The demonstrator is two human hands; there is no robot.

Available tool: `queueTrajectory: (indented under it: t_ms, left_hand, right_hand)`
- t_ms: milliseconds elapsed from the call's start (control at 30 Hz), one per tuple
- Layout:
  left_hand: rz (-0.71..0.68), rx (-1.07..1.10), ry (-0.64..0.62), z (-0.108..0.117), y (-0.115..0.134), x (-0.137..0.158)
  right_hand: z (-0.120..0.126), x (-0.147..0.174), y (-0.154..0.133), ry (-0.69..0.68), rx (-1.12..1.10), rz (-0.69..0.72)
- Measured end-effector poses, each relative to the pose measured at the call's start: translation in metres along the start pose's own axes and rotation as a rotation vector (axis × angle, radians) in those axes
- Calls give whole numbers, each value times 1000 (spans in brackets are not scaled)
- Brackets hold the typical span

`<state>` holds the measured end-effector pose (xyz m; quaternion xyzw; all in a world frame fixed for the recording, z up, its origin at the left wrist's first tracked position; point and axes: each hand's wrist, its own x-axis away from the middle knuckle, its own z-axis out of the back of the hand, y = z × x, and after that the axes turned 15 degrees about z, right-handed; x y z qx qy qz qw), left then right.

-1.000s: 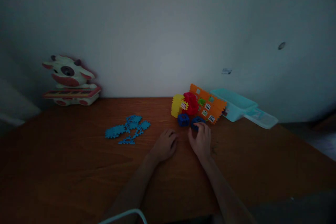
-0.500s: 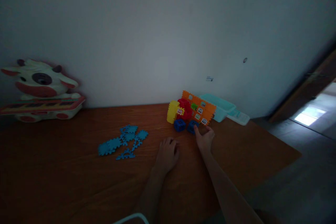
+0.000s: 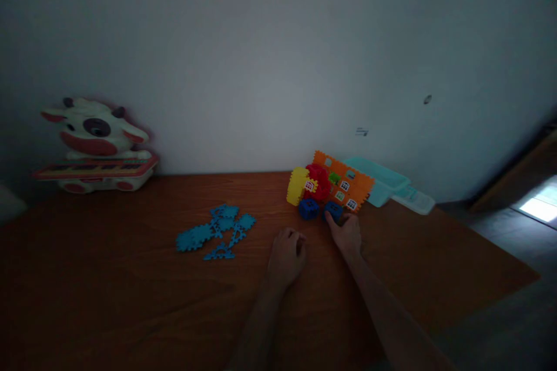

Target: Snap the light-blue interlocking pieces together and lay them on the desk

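My right hand (image 3: 347,236) has its thumb and fingers closed on a blue cube-shaped block (image 3: 333,210) at table level. A second blue block (image 3: 308,208) sits just left of it. Behind them are yellow building pieces (image 3: 296,186), a red building piece (image 3: 319,182) and an orange panel (image 3: 354,188) with small window inserts. My left hand (image 3: 287,256) rests on the table with fingers loosely curled, and I see nothing in it. Flat teal gear-edged pieces (image 3: 225,224) lie to its left.
A cow-shaped toy keyboard (image 3: 98,167) stands at the back left against the wall (image 3: 243,69). Behind the orange panel is a light teal plastic box (image 3: 387,181), with its pale lid (image 3: 415,200) beside it. The wooden table (image 3: 470,261) ends at a right edge.
The view has turned slightly left, so everything appears further right. My right hand's fingers have curled in closer around the blue block. My left hand stays resting on the table.
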<state>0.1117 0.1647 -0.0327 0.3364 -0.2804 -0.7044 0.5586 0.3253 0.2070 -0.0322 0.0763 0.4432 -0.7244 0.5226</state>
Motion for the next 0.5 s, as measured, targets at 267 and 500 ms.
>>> queueTrajectory:
  t_ms: [267,500]
  left_hand:
    - [-18,-84,-8,-1,-1,2]
    - [-5,125,-3,25,38,10]
  right_hand:
    - [5,2,-8,-127,68,-32]
    - [6,3,-7,-133,65,-42]
